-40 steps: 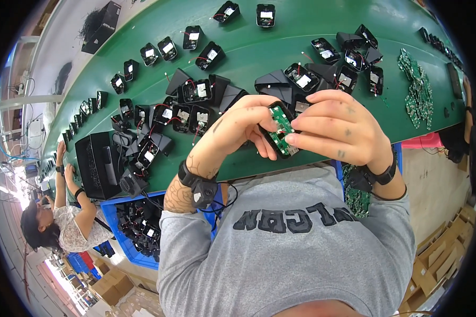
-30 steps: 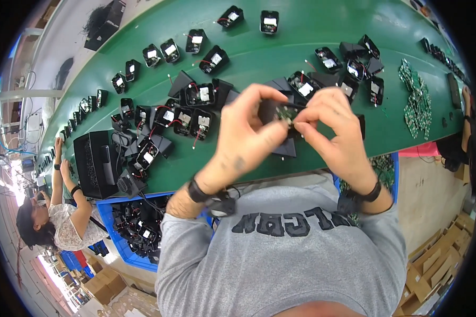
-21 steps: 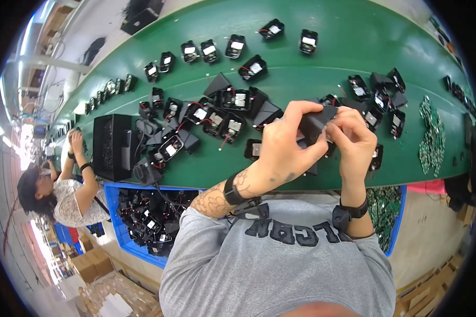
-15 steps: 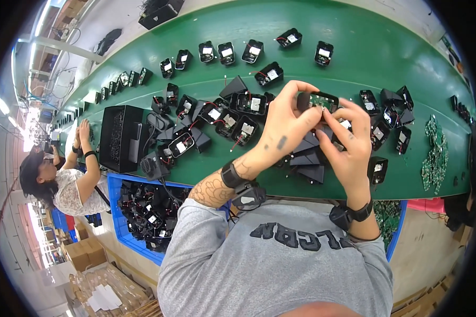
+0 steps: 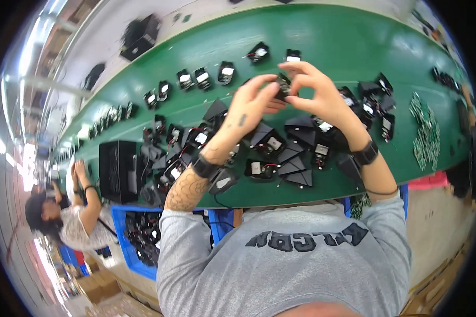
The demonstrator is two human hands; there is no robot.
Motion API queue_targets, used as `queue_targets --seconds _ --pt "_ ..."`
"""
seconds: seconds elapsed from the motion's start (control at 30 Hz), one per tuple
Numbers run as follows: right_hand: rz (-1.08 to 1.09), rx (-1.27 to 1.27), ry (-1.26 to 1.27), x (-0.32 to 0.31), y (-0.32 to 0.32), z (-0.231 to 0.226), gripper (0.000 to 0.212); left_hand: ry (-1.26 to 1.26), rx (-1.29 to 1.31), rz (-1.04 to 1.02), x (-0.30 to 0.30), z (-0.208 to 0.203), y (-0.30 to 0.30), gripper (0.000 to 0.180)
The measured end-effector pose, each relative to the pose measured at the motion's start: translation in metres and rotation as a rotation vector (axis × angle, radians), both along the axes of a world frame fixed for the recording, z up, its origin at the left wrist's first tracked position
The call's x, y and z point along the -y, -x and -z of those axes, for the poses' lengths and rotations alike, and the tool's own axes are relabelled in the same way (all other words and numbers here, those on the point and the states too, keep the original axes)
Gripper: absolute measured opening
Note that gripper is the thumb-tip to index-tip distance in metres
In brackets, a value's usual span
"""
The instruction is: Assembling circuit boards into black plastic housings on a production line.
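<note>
Above the green workbench (image 5: pixel 349 42), a small black plastic housing (image 5: pixel 284 87) with a circuit board in it is held out in front of me. My left hand (image 5: pixel 254 100) grips it from the left, fingers and thumb closed round its side. On its right edge, the thumb and forefinger of my right hand (image 5: pixel 317 92) pinch it in a ring shape. The housing is tilted, and fingers hide part of it. Below my hands lie several black wedge-shaped covers (image 5: pixel 296 166) and an open housing with a white part inside (image 5: pixel 259 169).
Open housings (image 5: pixel 202 78) stand in a row along the bench. A black box (image 5: pixel 116 171) is on the left, a heap of green circuit boards (image 5: pixel 426 132) on the right. Under the bench edge sits a blue crate (image 5: pixel 122 232) of black parts. A co-worker (image 5: pixel 79 222) works at far left.
Both hands have moved farther out over the bench and to the left with the housing, which is turned to another angle. The whole view has shifted.
</note>
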State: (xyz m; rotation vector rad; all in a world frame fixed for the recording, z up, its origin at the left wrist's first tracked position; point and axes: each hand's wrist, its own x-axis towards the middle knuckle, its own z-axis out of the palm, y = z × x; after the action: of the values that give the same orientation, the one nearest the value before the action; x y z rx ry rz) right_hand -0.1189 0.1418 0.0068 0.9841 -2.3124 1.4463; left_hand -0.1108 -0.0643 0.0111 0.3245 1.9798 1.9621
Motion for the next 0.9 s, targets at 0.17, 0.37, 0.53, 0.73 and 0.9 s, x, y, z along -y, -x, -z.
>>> queue_targets --seconds 0.17,0.37,0.53,0.73,0.9 --pt "0.132 0.187 -0.131 -0.01 0.029 -0.001 0.023 0.285 -0.205 -0.175 0.031 -0.011 0.007 0.05" --pt "0.871 0.029 -0.446 -0.099 0.085 0.039 0.046 0.821 -0.542 -0.815 0.292 0.021 0.141 0.046" --pt "0.906 0.103 -0.583 -0.079 0.1 0.036 0.055 0.934 -0.069 -0.695 0.474 0.083 0.123 0.039" --pt "1.287 -0.03 -0.177 -0.218 -0.012 -0.016 0.032 0.768 0.046 -0.613 0.375 0.074 0.125 0.046" --pt "1.566 0.267 -0.687 -0.357 -0.049 0.043 0.041 0.625 0.064 -0.61 0.365 0.068 0.113 0.05"
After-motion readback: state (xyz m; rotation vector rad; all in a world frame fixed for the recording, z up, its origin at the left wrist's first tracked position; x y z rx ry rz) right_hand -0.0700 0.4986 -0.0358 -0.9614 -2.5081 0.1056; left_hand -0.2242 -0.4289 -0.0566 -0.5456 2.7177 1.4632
